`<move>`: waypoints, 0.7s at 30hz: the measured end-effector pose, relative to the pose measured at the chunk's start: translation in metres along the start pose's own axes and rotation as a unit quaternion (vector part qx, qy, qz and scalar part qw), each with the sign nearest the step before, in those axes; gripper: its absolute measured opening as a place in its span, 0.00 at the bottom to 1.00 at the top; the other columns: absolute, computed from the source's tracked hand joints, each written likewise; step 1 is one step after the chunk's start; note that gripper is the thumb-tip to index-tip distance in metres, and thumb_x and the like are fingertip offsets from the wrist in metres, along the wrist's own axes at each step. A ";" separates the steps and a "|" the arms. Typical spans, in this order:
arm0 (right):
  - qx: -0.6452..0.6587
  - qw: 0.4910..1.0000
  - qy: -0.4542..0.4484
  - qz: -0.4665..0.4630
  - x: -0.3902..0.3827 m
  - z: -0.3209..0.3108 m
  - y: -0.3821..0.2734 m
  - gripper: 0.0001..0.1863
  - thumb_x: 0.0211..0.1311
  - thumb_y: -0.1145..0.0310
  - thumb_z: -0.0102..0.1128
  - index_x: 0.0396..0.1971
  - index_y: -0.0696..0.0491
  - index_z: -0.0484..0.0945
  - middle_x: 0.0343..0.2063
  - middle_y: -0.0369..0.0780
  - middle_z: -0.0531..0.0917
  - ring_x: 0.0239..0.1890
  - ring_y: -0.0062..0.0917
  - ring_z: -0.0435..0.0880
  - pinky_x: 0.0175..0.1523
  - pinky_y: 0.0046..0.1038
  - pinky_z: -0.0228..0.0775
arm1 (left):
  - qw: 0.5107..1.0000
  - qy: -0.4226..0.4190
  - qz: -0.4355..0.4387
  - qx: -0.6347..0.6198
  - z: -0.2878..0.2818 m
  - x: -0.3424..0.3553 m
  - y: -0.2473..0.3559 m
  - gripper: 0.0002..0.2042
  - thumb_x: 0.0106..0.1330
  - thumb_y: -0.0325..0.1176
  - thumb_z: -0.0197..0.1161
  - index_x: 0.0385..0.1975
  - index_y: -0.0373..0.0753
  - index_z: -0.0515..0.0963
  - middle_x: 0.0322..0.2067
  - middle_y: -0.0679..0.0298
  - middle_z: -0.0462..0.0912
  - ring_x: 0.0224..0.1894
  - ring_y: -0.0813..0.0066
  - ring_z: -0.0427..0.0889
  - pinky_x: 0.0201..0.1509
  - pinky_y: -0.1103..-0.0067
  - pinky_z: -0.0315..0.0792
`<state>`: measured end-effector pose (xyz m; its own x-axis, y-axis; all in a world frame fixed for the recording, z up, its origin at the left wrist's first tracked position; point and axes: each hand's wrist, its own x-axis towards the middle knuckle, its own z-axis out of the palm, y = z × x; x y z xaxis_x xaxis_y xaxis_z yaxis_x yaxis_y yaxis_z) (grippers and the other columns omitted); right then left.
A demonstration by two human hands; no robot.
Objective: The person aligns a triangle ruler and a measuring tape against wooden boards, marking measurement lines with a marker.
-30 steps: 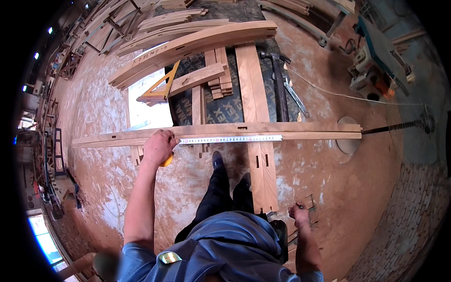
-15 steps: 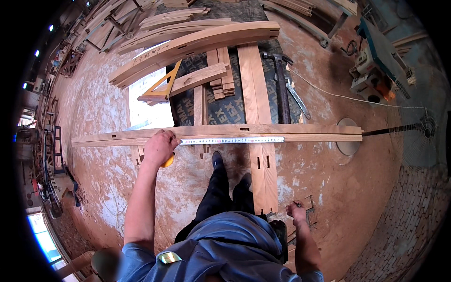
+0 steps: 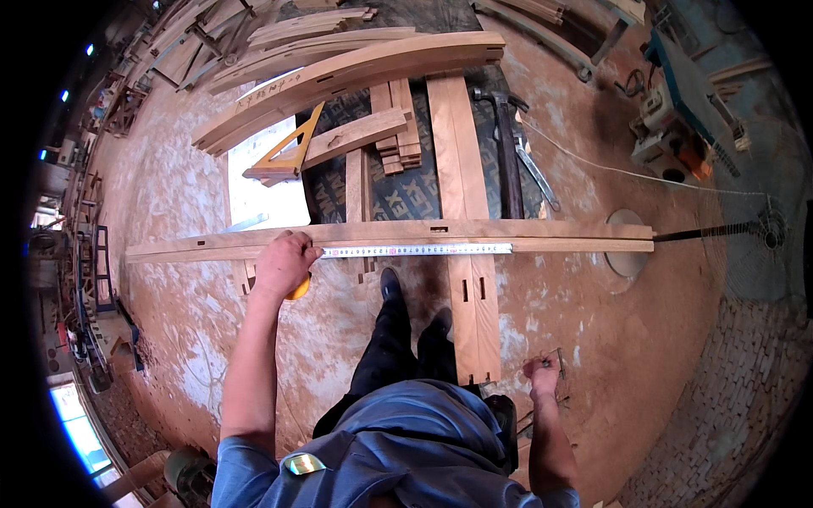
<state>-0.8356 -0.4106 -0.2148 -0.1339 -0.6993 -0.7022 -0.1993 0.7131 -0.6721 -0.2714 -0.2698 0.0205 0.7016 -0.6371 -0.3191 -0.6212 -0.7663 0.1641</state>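
My left hand (image 3: 288, 259) grips a yellow tape measure (image 3: 298, 288) against a long horizontal wooden rail (image 3: 576, 235). The tape's white blade (image 3: 423, 249) runs rightward along the rail. Beneath the rail crosses a wide upright-lying board (image 3: 470, 322) with slots near the lower end. My right hand (image 3: 542, 370) is closed beside that board's lower right, around something small and dark that I cannot make out. Above the rail lie a yellow triangular square (image 3: 286, 152), a hammer (image 3: 508, 157), a metal square (image 3: 535, 173) and a white sheet (image 3: 262, 203).
Curved beams (image 3: 356, 66) and stacked short pieces (image 3: 395, 144) lie across the dark board (image 3: 330, 195). A floor fan (image 3: 762, 224) with a round base stands at right, near a machine (image 3: 677, 127) and a white cord (image 3: 610, 169). Racks line the left side (image 3: 106, 262).
My right hand has shifted slightly and turned at the wrist. The rail, boards and left hand sit slightly higher in view; the tape stays extended in the same place along the rail.
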 end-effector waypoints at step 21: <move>-0.043 0.907 -0.295 -0.299 -0.113 0.223 -0.281 0.09 0.71 0.69 0.63 0.41 0.60 0.81 0.29 0.36 0.85 0.33 0.17 0.82 0.43 0.22 0.75 | 0.999 0.027 0.014 -0.031 0.000 -0.004 0.004 0.15 0.65 0.43 0.70 0.32 0.35 0.81 0.34 0.51 0.82 0.38 0.48 0.82 0.43 0.60 0.75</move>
<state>-0.5483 -0.5211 0.0015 0.5595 -0.7936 -0.2390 -0.1429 0.1917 -0.9710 -0.2765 -0.2708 0.0223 0.7031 -0.6609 -0.2625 -0.6197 -0.7505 0.2296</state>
